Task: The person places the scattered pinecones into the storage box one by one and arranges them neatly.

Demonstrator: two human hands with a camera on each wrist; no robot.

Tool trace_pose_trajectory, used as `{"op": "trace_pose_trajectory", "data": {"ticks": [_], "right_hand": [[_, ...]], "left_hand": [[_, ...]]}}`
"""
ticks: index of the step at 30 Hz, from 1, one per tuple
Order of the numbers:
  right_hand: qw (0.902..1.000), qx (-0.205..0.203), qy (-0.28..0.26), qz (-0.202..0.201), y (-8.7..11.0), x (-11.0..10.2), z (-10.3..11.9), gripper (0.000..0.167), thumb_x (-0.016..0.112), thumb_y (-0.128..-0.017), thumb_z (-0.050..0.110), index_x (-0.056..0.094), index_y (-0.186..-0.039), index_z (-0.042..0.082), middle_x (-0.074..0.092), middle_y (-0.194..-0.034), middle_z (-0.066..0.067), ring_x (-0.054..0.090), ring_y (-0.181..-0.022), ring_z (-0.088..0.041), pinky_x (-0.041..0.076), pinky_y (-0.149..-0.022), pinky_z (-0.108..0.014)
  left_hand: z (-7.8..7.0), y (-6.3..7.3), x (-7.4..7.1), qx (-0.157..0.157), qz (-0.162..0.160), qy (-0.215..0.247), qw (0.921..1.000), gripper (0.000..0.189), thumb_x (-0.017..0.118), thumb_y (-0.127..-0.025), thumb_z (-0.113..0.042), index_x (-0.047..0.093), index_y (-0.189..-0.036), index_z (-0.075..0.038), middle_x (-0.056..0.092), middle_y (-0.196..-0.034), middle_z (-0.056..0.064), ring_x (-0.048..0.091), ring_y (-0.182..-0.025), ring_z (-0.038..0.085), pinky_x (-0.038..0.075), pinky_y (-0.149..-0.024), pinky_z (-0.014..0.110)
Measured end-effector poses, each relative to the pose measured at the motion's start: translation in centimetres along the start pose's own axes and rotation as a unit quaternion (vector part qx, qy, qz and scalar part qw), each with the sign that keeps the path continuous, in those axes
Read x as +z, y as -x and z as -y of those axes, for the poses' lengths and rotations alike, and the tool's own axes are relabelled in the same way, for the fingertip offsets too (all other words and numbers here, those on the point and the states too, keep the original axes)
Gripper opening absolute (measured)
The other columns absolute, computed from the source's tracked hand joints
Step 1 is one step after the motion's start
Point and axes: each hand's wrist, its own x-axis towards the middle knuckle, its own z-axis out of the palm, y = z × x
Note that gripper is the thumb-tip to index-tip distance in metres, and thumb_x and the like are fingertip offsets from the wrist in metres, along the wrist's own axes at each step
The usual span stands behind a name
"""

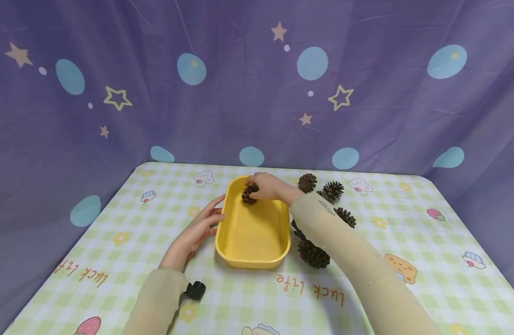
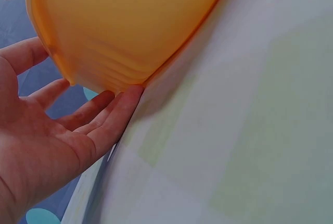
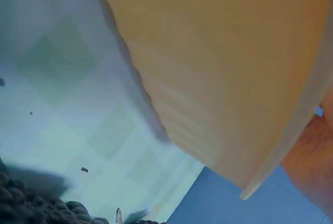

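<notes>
A yellow rectangular plastic tub stands in the middle of the table. Inside its far end, my right hand grips a brown pine cone between thumb and fingers. In the right wrist view the tub's outer wall hides most of that hand. My left hand rests its fingertips against the tub's left side. The left wrist view shows this hand with fingers spread and fairly straight, touching the yellow wall.
Right of the tub lie several loose pine cones, including one at the back and one near the front; my right forearm partly covers the group. A checked cloth covers the table. A purple curtain hangs behind.
</notes>
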Motion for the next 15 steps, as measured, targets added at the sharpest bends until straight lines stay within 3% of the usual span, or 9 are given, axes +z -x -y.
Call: {"op": "trace_pose_trajectory", "data": {"ticks": [6, 15], "right_hand": [[0.9991, 0.018, -0.035, -0.013, -0.24, 0.17, -0.21, 0.042, 0.059, -0.089, 0.027, 0.051, -0.127, 0.012, 0.055, -0.124, -0.005, 0.052, -0.113, -0.019, 0.042, -0.097, -0.033], [0.9971, 0.011, -0.071, -0.025, -0.29, 0.38, 0.15, 0.042, 0.067, -0.083, 0.018, 0.055, -0.122, 0.009, 0.058, -0.118, -0.006, 0.056, -0.100, -0.018, 0.046, -0.088, -0.031]], "left_hand": [[-0.04, -0.03, 0.02, -0.001, -0.004, -0.005, 1.0000, 0.061, 0.050, -0.093, -0.026, 0.019, -0.144, -0.035, 0.032, -0.141, 0.013, 0.036, -0.127, 0.033, 0.039, -0.098, 0.047], [0.10, 0.02, -0.02, -0.001, -0.006, 0.001, 1.0000, 0.062, 0.052, -0.092, -0.026, 0.019, -0.145, -0.033, 0.032, -0.141, 0.014, 0.036, -0.127, 0.033, 0.040, -0.098, 0.047]]}}
